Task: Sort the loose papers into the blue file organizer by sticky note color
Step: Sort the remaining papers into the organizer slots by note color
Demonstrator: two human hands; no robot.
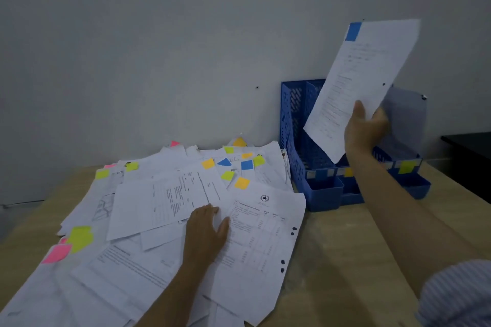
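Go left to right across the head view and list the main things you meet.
Pink sticky note → left hand resting on the loose papers → blue file organizer → right hand holding up the sheet with the blue sticky note → dark furniture edge.

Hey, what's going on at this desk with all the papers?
A person is sorting papers by sticky-note colour. The right hand holds up a sheet with a blue note at its top corner, over the blue organizer by the wall. The left hand rests flat on the pile of loose papers on the table, still tagged yellow, orange, pink and blue. The organizer's slots carry colour labels on the front, one of them yellow.
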